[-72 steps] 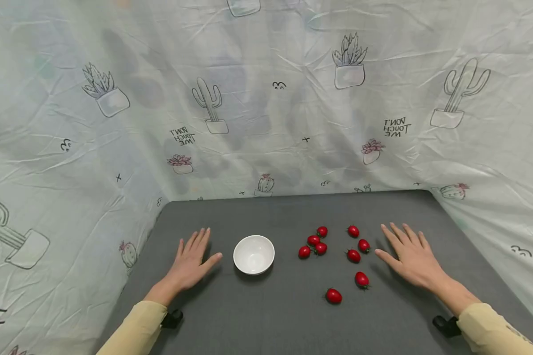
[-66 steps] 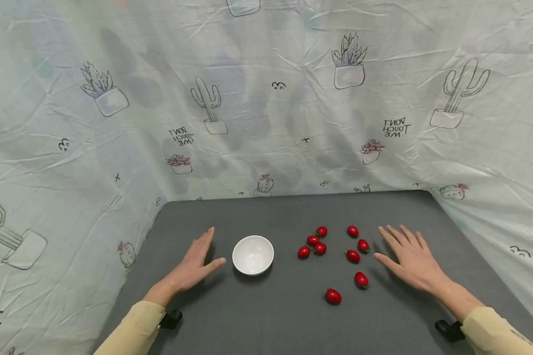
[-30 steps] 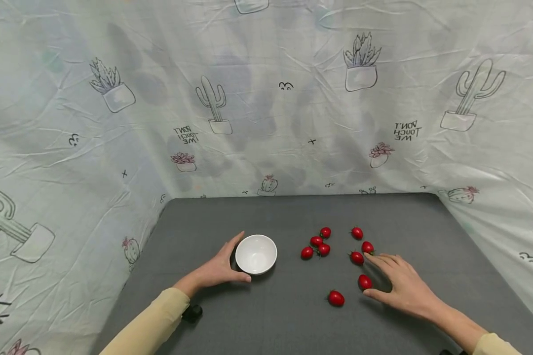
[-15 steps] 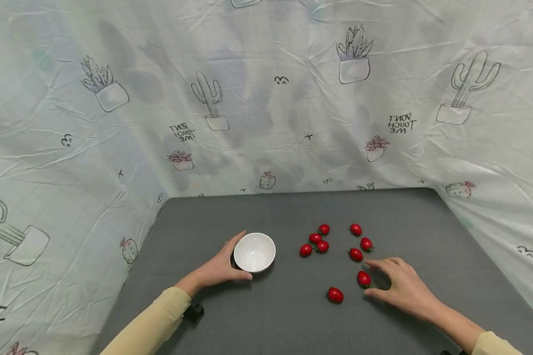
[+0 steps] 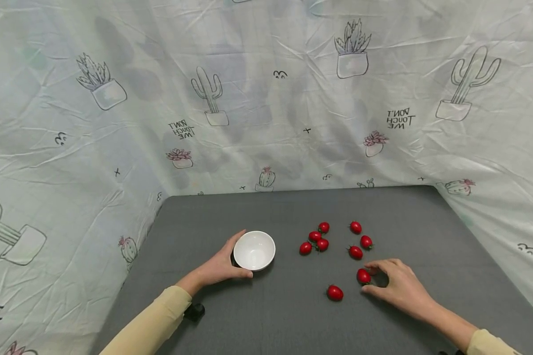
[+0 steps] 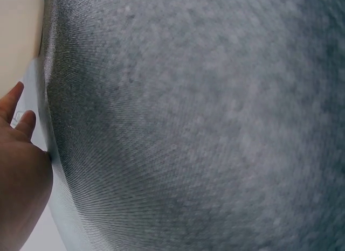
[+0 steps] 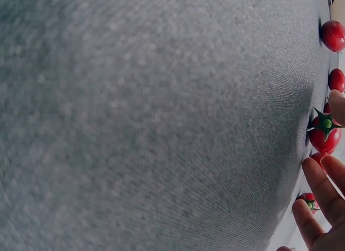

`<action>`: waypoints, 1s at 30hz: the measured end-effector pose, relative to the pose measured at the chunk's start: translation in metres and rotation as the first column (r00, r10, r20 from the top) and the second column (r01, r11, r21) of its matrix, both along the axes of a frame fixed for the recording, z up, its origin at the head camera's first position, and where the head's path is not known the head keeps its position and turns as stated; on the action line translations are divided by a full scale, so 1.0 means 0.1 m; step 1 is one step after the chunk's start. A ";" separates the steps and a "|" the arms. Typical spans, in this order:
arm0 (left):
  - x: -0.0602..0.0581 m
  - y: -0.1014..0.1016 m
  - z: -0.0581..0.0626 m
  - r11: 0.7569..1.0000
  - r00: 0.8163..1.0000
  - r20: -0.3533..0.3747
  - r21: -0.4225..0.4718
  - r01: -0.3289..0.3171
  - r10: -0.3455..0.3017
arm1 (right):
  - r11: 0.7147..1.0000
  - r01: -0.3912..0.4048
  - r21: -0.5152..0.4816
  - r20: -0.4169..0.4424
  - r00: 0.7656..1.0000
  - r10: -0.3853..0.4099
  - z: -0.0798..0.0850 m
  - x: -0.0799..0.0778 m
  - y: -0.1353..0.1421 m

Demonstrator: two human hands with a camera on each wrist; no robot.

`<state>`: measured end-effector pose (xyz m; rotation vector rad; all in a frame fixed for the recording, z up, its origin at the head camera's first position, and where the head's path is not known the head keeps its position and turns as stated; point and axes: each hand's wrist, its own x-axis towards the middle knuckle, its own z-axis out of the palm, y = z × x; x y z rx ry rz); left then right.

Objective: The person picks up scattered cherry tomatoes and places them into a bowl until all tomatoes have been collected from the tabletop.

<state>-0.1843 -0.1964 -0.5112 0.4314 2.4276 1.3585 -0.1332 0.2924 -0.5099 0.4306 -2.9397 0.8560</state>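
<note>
A small white bowl [image 5: 254, 251] stands on the grey table. My left hand [image 5: 219, 268] holds its left side, fingers behind and thumb along the front. In the left wrist view, part of this hand [image 6: 21, 170] shows at the left edge below the bowl's pale wall [image 6: 19, 38]. My right hand [image 5: 399, 288] reaches round a red cherry tomato [image 5: 363, 276], thumb in front and fingers behind, not visibly pinching it. The right wrist view shows this tomato's green calyx [image 7: 326, 123] between the thumb and the fingers [image 7: 323, 192].
Another cherry tomato [image 5: 335, 293] lies nearer the front. Three tomatoes, one of them here [image 5: 356, 252], lie behind the right hand. A cluster of several tomatoes [image 5: 315, 236] lies right of the bowl. A cactus-printed curtain [image 5: 271, 108] surrounds the grey table [image 5: 266, 315].
My left hand has moved right from beside the bowl to its side and stays there. My right hand has come left and forward, its thumb and fingers narrowing around the tomato.
</note>
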 end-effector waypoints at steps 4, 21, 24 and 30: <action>-0.01 0.00 -0.01 1.000 1.000 0.006 0.010 -0.005 0.005 | 1.000 0.006 -0.024 -0.013 1.000 -0.006 -0.01 -0.01 -0.02; 0.00 -0.03 -0.02 1.000 1.000 0.029 0.027 -0.005 0.004 | 0.998 0.011 -0.067 0.011 1.000 -0.010 0.01 -0.03 -0.04; -0.01 -0.03 -0.02 0.999 1.000 0.025 0.031 -0.005 0.004 | 0.998 0.006 -0.063 0.005 1.000 -0.006 0.02 -0.03 -0.04; -0.01 -0.03 -0.02 1.000 1.000 0.011 0.019 -0.008 0.008 | 0.999 -0.009 -0.050 0.005 1.000 0.009 0.04 -0.03 -0.05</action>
